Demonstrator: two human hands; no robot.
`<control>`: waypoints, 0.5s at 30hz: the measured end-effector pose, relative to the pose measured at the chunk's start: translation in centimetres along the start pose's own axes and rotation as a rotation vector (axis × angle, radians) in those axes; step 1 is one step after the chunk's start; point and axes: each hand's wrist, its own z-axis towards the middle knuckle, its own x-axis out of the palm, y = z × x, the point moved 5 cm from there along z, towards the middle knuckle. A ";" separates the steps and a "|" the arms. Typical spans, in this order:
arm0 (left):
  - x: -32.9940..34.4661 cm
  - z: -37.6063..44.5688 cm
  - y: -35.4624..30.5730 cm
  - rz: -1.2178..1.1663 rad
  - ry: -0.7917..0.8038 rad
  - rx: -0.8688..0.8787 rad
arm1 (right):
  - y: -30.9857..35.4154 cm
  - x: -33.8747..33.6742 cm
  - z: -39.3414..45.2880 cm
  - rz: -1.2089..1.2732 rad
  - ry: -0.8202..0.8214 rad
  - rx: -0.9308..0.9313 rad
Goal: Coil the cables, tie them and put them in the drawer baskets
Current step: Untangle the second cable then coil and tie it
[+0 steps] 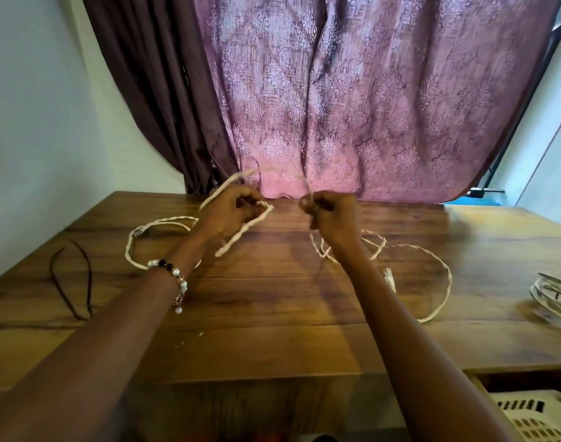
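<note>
coiling step, frame centre: left hand (232,212) grips gathered loops of the white twisted cable (438,269), right hand (331,215) pinches its strand; next, likely drawing in table slack.

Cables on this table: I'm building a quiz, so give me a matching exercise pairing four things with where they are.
Things:
1. white twisted cable
2. dark cord
3. coiled white bundle
4. slotted basket

Places:
A. right table edge
B. below the table, bottom right
C. held in both hands
D. left side of table

Pairs: 1-C, 2-D, 3-A, 4-B
</note>
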 end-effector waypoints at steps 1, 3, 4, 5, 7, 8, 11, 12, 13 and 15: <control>0.0 0.0 0.2 0.034 0.011 0.029 | -0.5 -0.9 0.3 0.080 -0.080 0.070; 0.1 0.0 0.5 0.159 0.008 0.048 | -1.2 -2.5 0.9 0.154 -0.208 0.174; 0.1 -0.1 0.6 0.204 -0.004 0.064 | -1.3 -3.3 1.1 0.154 -0.271 0.204; 0.0 -0.1 0.8 0.208 -0.027 0.073 | -1.7 -4.1 1.2 0.158 -0.328 0.231; -0.5 -0.2 1.4 0.080 -0.090 0.051 | -2.5 -5.4 1.1 0.166 -0.406 0.275; -1.0 -0.2 1.8 -0.013 -0.134 0.027 | -3.0 -5.9 1.0 0.155 -0.422 0.291; -2.3 0.1 2.3 -0.224 -0.244 -0.034 | -4.7 -7.0 0.5 0.127 -0.453 0.351; -2.5 0.2 2.0 -0.258 -0.261 -0.050 | -5.2 -7.3 0.3 0.127 -0.456 0.383; -2.6 0.3 1.7 -0.279 -0.277 -0.060 | -5.9 -7.4 0.2 0.132 -0.455 0.410; -2.6 0.2 0.9 -0.308 -0.283 -0.066 | -7.1 -7.4 0.1 0.185 -0.413 0.471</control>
